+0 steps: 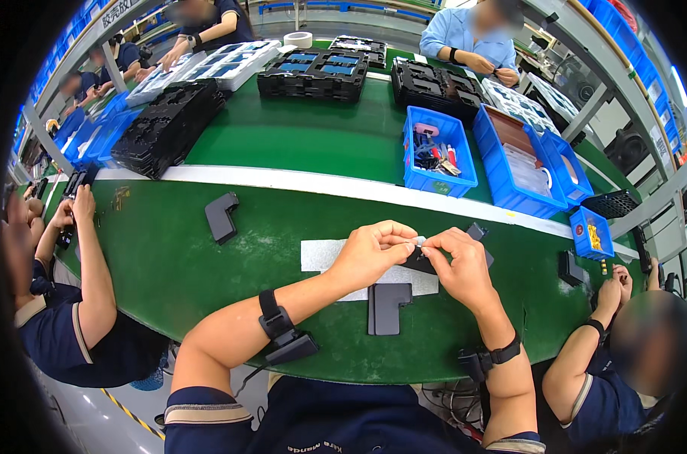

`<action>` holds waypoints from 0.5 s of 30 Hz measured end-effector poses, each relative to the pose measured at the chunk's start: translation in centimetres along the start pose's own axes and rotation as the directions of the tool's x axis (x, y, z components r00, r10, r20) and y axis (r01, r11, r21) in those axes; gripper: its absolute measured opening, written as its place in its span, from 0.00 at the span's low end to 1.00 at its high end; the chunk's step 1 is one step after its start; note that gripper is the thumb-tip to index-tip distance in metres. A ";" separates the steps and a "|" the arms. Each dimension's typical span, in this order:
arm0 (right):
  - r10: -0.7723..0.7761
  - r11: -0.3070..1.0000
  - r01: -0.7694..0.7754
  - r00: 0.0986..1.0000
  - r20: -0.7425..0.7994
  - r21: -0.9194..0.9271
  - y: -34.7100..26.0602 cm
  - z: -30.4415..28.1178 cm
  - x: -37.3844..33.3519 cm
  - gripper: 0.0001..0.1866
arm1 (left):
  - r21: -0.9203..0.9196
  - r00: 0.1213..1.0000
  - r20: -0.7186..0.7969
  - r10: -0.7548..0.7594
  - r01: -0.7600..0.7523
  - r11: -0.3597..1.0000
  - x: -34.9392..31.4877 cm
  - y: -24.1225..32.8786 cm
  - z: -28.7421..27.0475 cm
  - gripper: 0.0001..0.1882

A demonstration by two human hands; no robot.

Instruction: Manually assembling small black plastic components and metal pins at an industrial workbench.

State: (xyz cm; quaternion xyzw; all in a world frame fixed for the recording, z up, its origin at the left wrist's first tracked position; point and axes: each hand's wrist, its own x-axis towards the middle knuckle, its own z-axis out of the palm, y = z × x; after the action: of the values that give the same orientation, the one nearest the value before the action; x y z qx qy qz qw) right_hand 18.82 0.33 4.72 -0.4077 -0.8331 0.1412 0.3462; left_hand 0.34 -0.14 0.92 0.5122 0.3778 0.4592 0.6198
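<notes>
My left hand (372,253) and my right hand (461,266) meet above the green table, fingertips pinched together. Between them is a small whitish piece (420,240), too small to name. A dark part (419,262) shows just behind and below my fingers; I cannot tell whether they touch it. Beneath my hands lies a white cloth or paper sheet (317,256). On its near edge rests a black L-shaped block (388,310). Another dark block (476,232) shows beyond my right hand, partly covered by it.
A black L-shaped block (221,218) lies to the left. Blue bins (438,184) with tools stand beyond the white strip (283,178), and a small blue bin (591,231) holds yellow pieces. Stacked black trays (165,129) stand farther back. Co-workers sit at both sides and opposite.
</notes>
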 end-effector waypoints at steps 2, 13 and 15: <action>-0.092 0.995 0.092 0.995 -0.032 -0.030 0.0 0.2 0.0 0.02 | 0.055 1.000 0.016 0.000 -0.001 0.998 0.0 -0.1 -0.1 0.10; -0.064 0.998 0.065 0.994 -0.093 0.013 0.5 0.9 -0.1 0.04 | 0.164 0.998 -0.030 0.061 -0.056 0.985 0.4 -0.7 0.2 0.10; 0.161 0.971 -0.153 0.986 -0.032 0.186 0.3 1.2 -0.3 0.08 | 0.095 0.998 -0.033 0.046 -0.043 0.995 0.1 -0.9 0.0 0.09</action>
State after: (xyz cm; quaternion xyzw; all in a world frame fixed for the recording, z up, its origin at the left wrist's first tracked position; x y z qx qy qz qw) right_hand 18.33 0.29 3.58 -0.4419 -0.7733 0.2345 0.3896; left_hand 0.51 -0.09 0.07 0.5409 0.3982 0.4635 0.5780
